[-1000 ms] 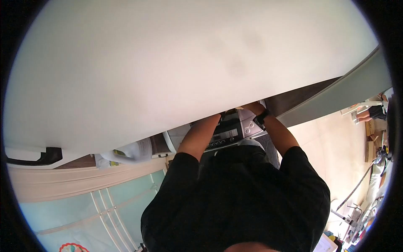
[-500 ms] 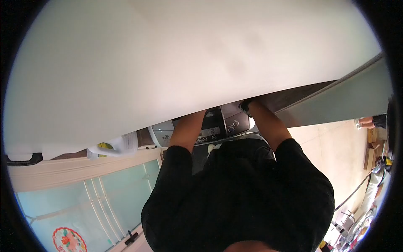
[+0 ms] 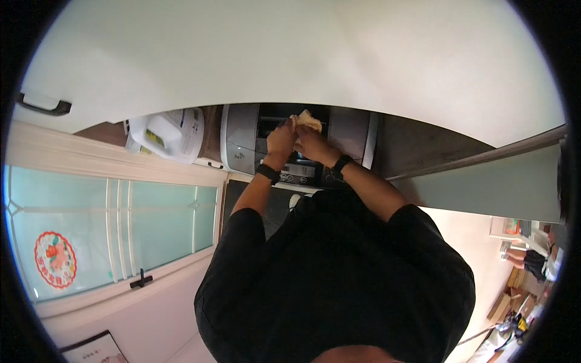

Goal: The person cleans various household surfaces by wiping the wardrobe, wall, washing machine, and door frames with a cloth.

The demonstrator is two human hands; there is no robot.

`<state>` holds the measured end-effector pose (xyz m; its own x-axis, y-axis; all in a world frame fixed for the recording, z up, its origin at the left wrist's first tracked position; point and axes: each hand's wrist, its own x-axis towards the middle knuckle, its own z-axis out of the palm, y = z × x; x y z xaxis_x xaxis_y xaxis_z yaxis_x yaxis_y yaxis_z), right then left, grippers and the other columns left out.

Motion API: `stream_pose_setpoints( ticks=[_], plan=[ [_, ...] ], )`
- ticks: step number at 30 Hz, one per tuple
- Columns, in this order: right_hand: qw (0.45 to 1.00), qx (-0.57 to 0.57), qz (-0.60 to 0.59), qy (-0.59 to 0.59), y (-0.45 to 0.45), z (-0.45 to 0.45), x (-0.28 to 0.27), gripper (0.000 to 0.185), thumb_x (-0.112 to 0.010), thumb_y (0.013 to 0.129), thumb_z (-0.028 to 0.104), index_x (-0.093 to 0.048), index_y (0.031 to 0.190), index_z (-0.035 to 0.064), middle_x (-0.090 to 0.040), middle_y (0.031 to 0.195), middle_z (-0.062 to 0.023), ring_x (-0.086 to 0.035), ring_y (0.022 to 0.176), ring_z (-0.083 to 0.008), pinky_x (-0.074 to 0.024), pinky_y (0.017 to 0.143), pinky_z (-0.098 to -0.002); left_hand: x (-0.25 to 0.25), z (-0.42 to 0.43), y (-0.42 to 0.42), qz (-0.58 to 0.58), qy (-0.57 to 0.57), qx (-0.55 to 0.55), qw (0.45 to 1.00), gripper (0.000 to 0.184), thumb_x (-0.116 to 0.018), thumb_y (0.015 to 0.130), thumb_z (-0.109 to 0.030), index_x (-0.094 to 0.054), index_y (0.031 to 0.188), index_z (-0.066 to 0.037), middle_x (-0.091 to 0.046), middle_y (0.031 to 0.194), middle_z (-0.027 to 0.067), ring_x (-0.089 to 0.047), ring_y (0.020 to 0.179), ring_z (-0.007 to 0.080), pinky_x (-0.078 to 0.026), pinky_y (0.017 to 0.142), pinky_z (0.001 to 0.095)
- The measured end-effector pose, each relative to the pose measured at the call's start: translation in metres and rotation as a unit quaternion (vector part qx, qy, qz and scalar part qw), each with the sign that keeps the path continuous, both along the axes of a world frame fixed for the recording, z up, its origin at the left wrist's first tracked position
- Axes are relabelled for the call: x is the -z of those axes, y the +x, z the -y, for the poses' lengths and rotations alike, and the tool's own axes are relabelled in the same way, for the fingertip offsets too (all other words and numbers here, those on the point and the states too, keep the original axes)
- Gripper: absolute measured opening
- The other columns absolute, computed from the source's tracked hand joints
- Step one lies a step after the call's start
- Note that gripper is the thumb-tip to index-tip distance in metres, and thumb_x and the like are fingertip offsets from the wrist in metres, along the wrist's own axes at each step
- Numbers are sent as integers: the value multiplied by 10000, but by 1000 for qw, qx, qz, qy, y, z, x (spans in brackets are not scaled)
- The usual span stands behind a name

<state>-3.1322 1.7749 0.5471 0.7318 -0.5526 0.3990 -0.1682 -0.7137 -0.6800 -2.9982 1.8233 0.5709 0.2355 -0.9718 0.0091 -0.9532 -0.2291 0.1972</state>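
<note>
On my feed both hands had just come into sight: half a second earlier the white panel (image 3: 290, 54) hid them, and now its lower edge sat beyond them. The forearms, well apart then, had drawn inward, so that the left hand (image 3: 280, 140) and the right hand (image 3: 316, 147) met with their fingers nearly touching. I took that to mean that both were at work on one thing, the cloth (image 3: 308, 120), and that I could finally follow the handling. As far as I could judge, each hand had its fingers clamped on it, though the exact pinch was too small for me to read. The cloth was between the fingertips, above the black middle of the machine (image 3: 241, 145), with the button strip (image 3: 299, 172) nearer the body than the hands. Its loose part stuck out past the fingers, away from the body and leaning toward the right hand's side. Being crumpled, it gave me no firm long axis; the visible bulk ran roughly from the left fingertips outward and to the right. I had a jug (image 3: 169, 136) well off to the left of the left hand, and a dark counter (image 3: 423, 139) to the right of the right hand.
</note>
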Motion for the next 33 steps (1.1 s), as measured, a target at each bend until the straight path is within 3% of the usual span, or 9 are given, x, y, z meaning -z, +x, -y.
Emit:
stream_pose_setpoints(
  ticks=[1, 5, 11, 14, 15, 18, 24, 27, 33],
  plan=[
    [995, 14, -103, 4, 11, -3, 6, 399, -700, 784, 232, -531, 1047, -17, -592, 947, -198, -573, 898, -327, -451, 739, -426, -1, -5, 3, -15, -16, -31, 999, 213, -566, 889, -197, -590, 1063, -77, -663, 908, 174, -673, 773, 359, -559, 633, 443],
    [988, -3, -145, -61, 24, 4, -1, 426, -693, 791, 255, -549, 1072, -30, -609, 1014, -230, -603, 941, -384, -492, 740, -464, 25, -11, 19, 4, -21, -24, 999, 239, -579, 882, -229, -593, 1071, -84, -668, 930, 178, -671, 800, 367, -558, 665, 449],
    [989, 42, -119, -75, 19, 23, 38, 314, -706, 713, 262, -582, 845, 6, -529, 756, -133, -521, 776, -300, -396, 619, -410, 14, 10, -2, -36, 21, 18, 999, 133, -586, 863, -153, -681, 930, -88, -684, 909, 166, -670, 885, 337, -564, 725, 400],
    [982, 39, -181, -41, 7, 21, 43, 217, -690, 768, 210, -667, 837, 6, -662, 818, -194, -645, 781, -339, -498, 672, -441, 17, 20, -15, 32, 43, 30, 998, 117, -587, 856, -120, -687, 910, -89, -690, 884, 163, -676, 872, 326, -567, 717, 390],
    [986, 15, -164, -26, -2, 6, -2, 196, -686, 771, 181, -664, 841, 0, -664, 830, -202, -647, 780, -351, -506, 677, -448, 22, 20, -16, 36, 25, 18, 999, 136, -573, 862, -104, -680, 943, -84, -693, 876, 157, -679, 876, 313, -568, 716, 384],
    [992, 1, -124, -1, 2, 7, 16, 266, -696, 732, 213, -634, 877, -1, -612, 791, -181, -569, 833, -335, -447, 670, -449, -1, 8, -17, -59, 83, -21, 995, 234, -567, 869, -109, -618, 1089, -49, -662, 1041, 193, -658, 949, 348, -558, 789, 426],
    [986, -14, -150, -70, 23, 16, 40, 298, -627, 777, 111, -572, 1023, -47, -607, 900, -224, -574, 912, -385, -457, 746, -476, 17, -11, -14, -46, -63, -81, 994, 262, -578, 830, -87, -595, 1091, -98, -593, 1114, 156, -661, 862, 354, -555, 709, 431],
    [991, -75, -108, -12, 34, -1, 12, 306, -644, 790, 95, -558, 1043, -53, -597, 1034, -244, -573, 975, -391, -461, 841, -446, 25, -22, 9, -11, -96, -90, 991, 248, -590, 818, -76, -571, 1066, -90, -575, 1103, 151, -656, 852, 356, -552, 694, 434],
    [983, -51, -160, -77, 52, -38, 12, 375, -644, 796, 81, -517, 1124, -49, -531, 1123, -220, -483, 1104, -404, -395, 938, -478, 19, -69, 17, -55, -170, -137, 974, 236, -588, 833, -79, -515, 1057, -72, -554, 1032, 163, -631, 829, 391, -537, 669, 449]
  ],
)
